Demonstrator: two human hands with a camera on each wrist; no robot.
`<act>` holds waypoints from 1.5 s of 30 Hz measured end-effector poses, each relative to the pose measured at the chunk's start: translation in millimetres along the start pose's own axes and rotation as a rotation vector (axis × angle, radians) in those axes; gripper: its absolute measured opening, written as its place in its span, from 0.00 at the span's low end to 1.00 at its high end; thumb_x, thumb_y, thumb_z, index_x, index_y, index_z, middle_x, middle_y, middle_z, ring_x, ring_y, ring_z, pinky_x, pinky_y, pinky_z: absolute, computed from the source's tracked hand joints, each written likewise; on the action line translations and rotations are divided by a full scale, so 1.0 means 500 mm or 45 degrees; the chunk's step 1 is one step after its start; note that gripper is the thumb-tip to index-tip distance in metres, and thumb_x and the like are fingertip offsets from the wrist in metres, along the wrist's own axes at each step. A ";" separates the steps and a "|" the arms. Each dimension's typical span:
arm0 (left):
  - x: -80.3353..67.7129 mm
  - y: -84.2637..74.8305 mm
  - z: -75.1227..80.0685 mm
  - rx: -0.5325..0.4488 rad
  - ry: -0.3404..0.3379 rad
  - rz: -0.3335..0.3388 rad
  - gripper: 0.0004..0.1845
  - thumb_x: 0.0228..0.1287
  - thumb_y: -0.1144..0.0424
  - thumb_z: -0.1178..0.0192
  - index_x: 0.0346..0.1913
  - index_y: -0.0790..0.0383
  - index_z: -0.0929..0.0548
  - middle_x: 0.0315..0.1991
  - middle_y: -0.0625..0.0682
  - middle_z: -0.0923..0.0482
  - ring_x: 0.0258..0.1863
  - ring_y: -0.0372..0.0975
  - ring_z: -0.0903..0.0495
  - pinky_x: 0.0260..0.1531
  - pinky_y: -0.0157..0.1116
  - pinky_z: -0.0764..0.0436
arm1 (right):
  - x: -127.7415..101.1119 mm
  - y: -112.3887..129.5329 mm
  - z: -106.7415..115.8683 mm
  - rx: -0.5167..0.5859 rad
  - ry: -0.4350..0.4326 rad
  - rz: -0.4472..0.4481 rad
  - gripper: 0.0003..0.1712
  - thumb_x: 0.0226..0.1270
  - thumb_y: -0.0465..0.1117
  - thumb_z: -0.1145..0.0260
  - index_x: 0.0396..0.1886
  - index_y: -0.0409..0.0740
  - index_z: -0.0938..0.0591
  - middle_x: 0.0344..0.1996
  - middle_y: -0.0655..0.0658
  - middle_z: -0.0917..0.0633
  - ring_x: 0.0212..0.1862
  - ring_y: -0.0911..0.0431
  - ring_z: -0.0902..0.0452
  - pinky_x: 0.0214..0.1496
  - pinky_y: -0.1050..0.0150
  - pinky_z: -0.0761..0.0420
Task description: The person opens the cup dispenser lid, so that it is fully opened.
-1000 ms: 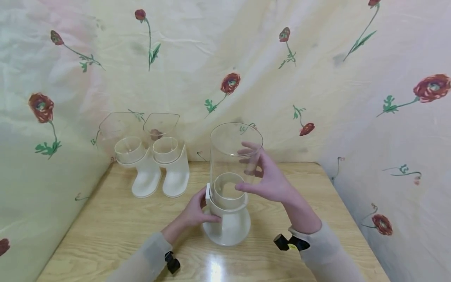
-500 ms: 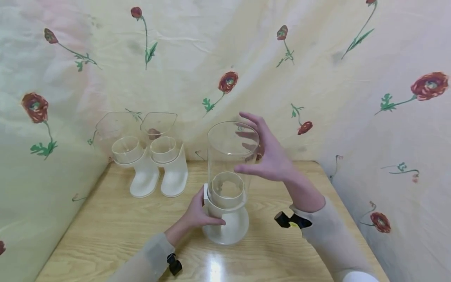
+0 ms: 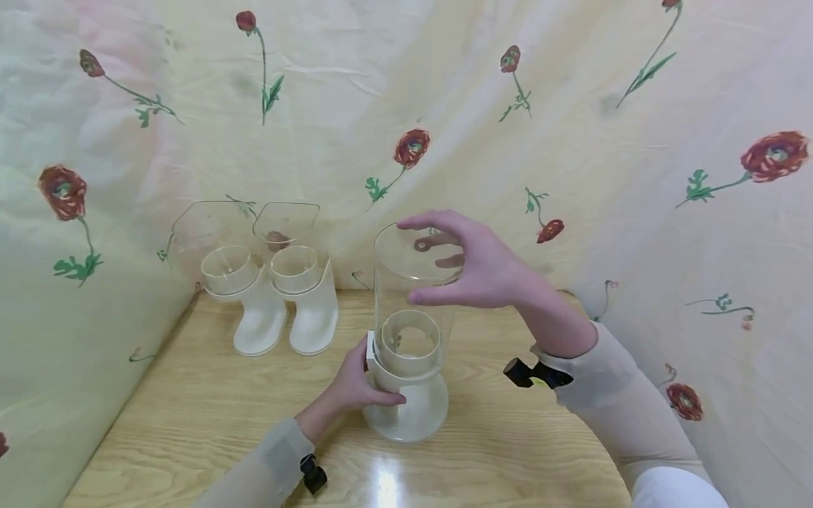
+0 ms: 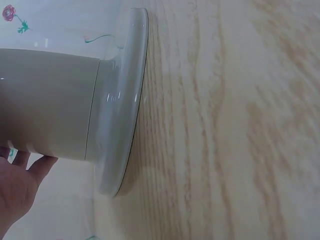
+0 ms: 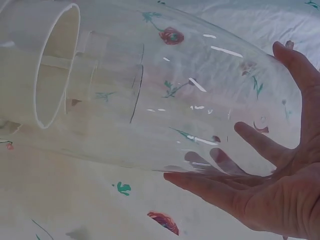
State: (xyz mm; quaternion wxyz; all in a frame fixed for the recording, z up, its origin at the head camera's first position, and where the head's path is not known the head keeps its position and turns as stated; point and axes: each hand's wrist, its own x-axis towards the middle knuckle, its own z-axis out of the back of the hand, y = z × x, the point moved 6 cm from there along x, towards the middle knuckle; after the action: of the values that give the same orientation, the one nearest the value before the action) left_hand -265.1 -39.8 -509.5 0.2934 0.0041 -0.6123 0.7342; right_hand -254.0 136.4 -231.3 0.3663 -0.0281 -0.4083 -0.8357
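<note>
No lettering, brand, number or sign can be read on the white round-footed stand (image 3: pixel 416 416) or tall clear cylinder (image 3: pixel 392 286) at frame centre, or the two white curved-footed stands (image 3: pixel 315 321) at middle left.

Flower-patterned cloth (image 3: pixel 317 141) hangs behind; a wood-grain tabletop (image 3: pixel 495 437) gleams

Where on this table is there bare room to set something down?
Bare table lies between the left sleeve and flowered cloth, and right of the tall container. Crowded: back left, by two white stands; centre, where the left hand grips that container.
</note>
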 end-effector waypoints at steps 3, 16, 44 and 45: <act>0.001 -0.004 -0.001 0.006 0.018 0.012 0.55 0.37 0.62 0.11 0.73 0.51 0.29 0.64 0.51 0.18 0.62 0.41 0.19 0.68 0.37 0.19 | -0.005 -0.006 0.003 0.037 -0.028 -0.008 0.48 0.51 0.38 0.13 0.73 0.55 0.23 0.72 0.54 0.23 0.65 0.51 0.18 0.61 0.46 0.10; 0.007 0.000 -0.007 -0.010 0.035 -0.013 0.53 0.37 0.64 0.12 0.71 0.56 0.29 0.62 0.53 0.17 0.60 0.39 0.17 0.67 0.35 0.18 | -0.022 -0.004 0.023 0.086 -0.056 0.062 0.49 0.48 0.32 0.12 0.72 0.49 0.22 0.73 0.49 0.23 0.70 0.47 0.21 0.65 0.45 0.12; 0.001 0.001 0.003 -0.021 0.002 0.029 0.52 0.36 0.66 0.12 0.70 0.61 0.25 0.62 0.67 0.17 0.58 0.37 0.16 0.65 0.34 0.18 | -0.020 -0.047 -0.001 0.120 -0.046 0.113 0.55 0.54 0.31 0.16 0.79 0.48 0.34 0.78 0.45 0.29 0.69 0.47 0.20 0.53 0.56 0.07; 0.000 -0.001 0.003 -0.019 0.002 0.030 0.52 0.36 0.66 0.12 0.70 0.60 0.25 0.62 0.66 0.17 0.58 0.37 0.16 0.65 0.34 0.19 | -0.020 -0.048 0.000 0.111 -0.045 0.117 0.54 0.55 0.31 0.17 0.79 0.47 0.34 0.78 0.44 0.28 0.69 0.47 0.19 0.53 0.57 0.07</act>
State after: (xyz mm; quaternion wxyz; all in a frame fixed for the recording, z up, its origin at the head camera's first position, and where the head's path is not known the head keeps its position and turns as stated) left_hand -265.7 -41.0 -508.8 0.2853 -0.0060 -0.6176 0.7329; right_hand -261.9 151.6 -250.6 0.3978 -0.0455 -0.4491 -0.7987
